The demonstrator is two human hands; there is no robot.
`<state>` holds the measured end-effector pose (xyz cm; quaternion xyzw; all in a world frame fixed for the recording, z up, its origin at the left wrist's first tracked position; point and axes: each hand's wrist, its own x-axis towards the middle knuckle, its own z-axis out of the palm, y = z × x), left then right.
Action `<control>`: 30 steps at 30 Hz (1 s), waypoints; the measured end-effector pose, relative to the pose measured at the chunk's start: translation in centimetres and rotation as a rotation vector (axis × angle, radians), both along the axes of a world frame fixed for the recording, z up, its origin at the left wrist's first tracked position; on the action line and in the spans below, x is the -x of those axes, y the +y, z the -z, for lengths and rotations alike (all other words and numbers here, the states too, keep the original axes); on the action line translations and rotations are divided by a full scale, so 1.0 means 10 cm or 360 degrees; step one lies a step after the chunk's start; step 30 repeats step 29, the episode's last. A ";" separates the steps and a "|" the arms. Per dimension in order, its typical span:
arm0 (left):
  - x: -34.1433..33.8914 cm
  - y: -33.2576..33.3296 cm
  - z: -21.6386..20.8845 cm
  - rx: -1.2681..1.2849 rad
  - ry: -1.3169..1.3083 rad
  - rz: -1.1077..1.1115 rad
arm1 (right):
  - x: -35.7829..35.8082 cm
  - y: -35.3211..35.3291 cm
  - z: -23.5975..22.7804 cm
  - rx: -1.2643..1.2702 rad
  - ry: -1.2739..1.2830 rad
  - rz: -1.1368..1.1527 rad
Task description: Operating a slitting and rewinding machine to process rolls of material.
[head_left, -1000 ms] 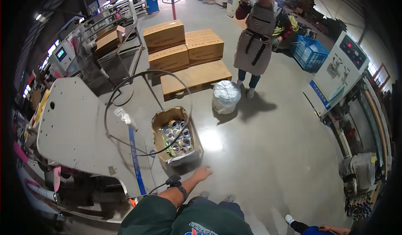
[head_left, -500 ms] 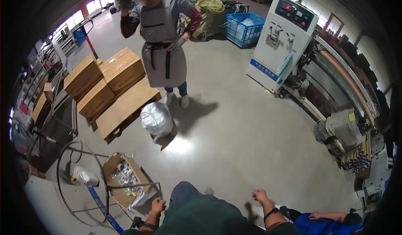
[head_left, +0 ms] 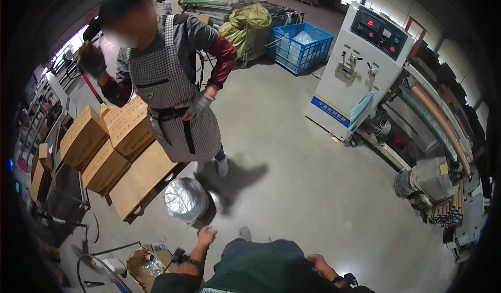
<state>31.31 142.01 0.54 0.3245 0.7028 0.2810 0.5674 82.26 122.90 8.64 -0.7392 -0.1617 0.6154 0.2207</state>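
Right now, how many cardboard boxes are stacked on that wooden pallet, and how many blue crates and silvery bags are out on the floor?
Closed cardboard boxes on the wooden pallet: 3
Blue plastic crate: 1
Silvery bag beside the pallet: 1
Total: 5

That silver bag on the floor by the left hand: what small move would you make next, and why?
Probably reach the left hand forward a little to the silver bag. The hand is empty, fingers loosely curled, just short of the bag and not touching it. The bag sits beside the pallet, and another person stands close behind it, so a short, careful reach seems wise. The right hand rests empty by the hip.
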 end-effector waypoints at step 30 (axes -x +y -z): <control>-2.44 3.53 1.53 0.0185 0.0236 -0.0048 | -1.72 10.03 -0.19 -0.0236 -0.0245 -0.0757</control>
